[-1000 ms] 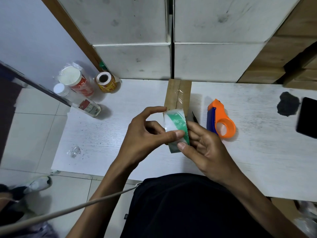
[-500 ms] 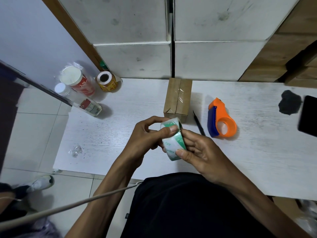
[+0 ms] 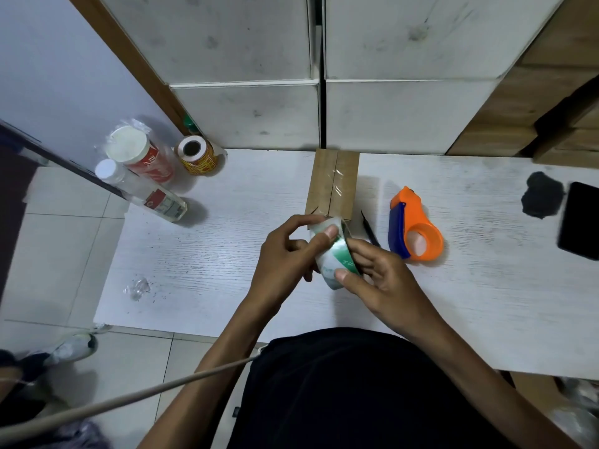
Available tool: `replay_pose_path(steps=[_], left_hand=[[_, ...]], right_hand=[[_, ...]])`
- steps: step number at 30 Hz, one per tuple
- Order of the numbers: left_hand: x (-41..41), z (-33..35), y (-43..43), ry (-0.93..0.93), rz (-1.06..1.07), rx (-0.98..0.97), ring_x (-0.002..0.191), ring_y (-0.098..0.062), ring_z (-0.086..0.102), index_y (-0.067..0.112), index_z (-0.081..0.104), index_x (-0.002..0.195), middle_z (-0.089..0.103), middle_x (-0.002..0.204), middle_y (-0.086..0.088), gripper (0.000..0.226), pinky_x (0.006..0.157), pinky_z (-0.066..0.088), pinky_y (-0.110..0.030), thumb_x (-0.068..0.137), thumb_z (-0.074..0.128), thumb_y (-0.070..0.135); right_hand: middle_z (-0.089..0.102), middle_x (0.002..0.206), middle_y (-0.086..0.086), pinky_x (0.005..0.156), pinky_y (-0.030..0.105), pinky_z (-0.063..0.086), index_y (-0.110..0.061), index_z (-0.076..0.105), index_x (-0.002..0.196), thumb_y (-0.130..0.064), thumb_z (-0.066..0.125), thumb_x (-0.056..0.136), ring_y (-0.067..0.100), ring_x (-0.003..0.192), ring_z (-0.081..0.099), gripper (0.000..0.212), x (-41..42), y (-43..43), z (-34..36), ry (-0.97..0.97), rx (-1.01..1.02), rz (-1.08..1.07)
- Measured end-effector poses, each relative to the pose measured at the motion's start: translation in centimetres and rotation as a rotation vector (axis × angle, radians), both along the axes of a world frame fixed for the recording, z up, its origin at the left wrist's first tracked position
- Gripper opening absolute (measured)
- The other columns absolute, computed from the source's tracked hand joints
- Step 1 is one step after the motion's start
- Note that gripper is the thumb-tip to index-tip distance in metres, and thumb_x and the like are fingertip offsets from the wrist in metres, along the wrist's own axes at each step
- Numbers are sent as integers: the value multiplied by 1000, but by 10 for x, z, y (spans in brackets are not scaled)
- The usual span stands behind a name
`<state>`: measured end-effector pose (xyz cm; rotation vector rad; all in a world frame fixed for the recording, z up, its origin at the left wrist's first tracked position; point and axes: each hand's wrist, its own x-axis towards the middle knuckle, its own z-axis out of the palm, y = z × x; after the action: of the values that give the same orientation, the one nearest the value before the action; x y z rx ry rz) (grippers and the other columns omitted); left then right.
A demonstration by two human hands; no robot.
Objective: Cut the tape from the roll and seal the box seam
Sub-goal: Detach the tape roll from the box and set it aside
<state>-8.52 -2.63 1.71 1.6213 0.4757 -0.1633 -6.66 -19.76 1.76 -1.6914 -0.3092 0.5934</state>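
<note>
Both hands, left hand (image 3: 285,254) and right hand (image 3: 385,280), closed on tape roll (image 3: 335,254) at frame centre; find tape end, peel slowly toward box (image 3: 334,184)

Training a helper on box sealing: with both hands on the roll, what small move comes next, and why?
Probably peel the tape end free with the left hand thumb. Both hands grip the roll, no strip is pulled out, and the box seam's near end looks open.
</note>
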Motion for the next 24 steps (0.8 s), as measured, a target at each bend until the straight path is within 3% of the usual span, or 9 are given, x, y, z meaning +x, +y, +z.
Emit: replay_pose_path(steps=[3,7,11,13,15,18,24], left_hand=[[0,-8,-6,-2,-58,50,49,-14,55,35,68,112,63,58,-6,23,60,49,-23,90,69,41],[2,-20,-10,13,-79,46,53,-9,64,32,64,124,73,68,-3,26,55,45,-13,99,58,36],[1,-38,-3,57,-87,113,61,-10,68,33,60,127,78,79,-5,27,62,48,-15,102,54,27],[0,-46,2,62,-72,140,64,-9,69,31,62,122,78,80,-2,22,67,49,-22,102,55,26],[1,-52,4,71,-53,157,66,-9,70,30,63,116,78,81,0,18,69,51,-26,100,57,26],[6,-60,5,88,-25,203,67,-9,72,27,66,111,76,86,2,17,70,52,-26,95,64,22],[17,-77,6,69,-14,321,70,-7,69,25,67,110,73,96,7,22,58,46,-7,89,72,20]], right_hand=[[75,108,-8,91,33,55,-19,67,119,-10,68,88,6,103,69,33,3,-5,-9,-95,-94,-57],[71,98,-16,82,13,48,-18,70,115,-14,72,86,2,94,65,29,8,-25,-22,-231,-235,-96],[71,92,8,72,-1,38,-4,71,112,-9,75,83,21,83,66,30,28,-57,-40,-465,-502,-243],[72,97,18,72,8,40,0,70,113,-6,75,82,30,85,68,32,45,-80,-51,-516,-622,-298],[73,101,21,81,27,46,1,69,114,-8,75,82,35,90,70,34,64,-107,-60,-565,-737,-308],[73,101,27,81,43,54,3,70,112,-7,75,81,43,90,70,33,88,-145,-71,-613,-918,-314],[74,95,27,75,45,56,-4,73,109,-10,74,81,46,86,68,29,107,-179,-110,-403,-1171,-274]])
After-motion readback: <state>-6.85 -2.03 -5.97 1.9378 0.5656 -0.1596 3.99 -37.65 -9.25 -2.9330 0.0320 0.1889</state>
